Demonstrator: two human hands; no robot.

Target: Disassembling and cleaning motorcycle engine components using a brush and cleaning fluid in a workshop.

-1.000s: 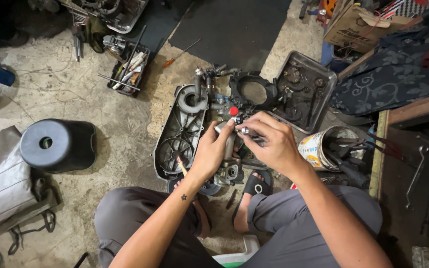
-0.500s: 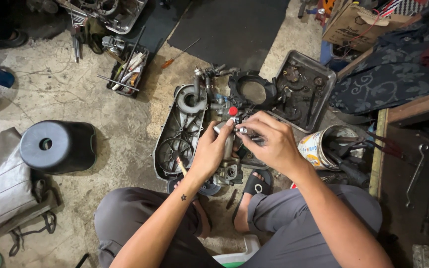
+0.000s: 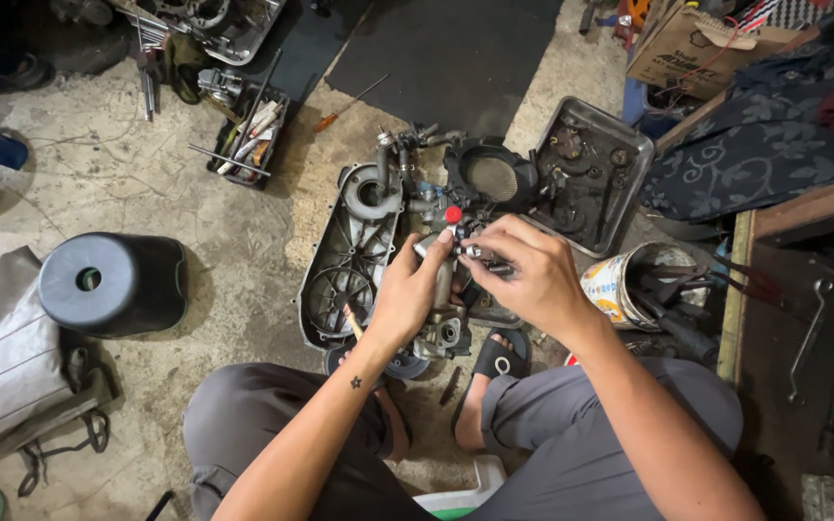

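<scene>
engine block (image 3: pixel 436 289) on concrete floor (image 3: pixel 234 232), between person's knees, beside long engine cover (image 3: pixel 345 265) with round openings. metal tray (image 3: pixel 596 174) of small parts just beyond, paint tin (image 3: pixel 620 285) full of tools to right, dark stool (image 3: pixel 108 282) well left. left hand (image 3: pixel 412 294) clenched round upper part of block, steadying it. right hand (image 3: pixel 523 275): fingers pinching small metal tool (image 3: pixel 480 254) at fitting below red cap (image 3: pixel 453 214). step looks like working small fastener; next move likely calls for firm brace, straight tool alignment.
</scene>
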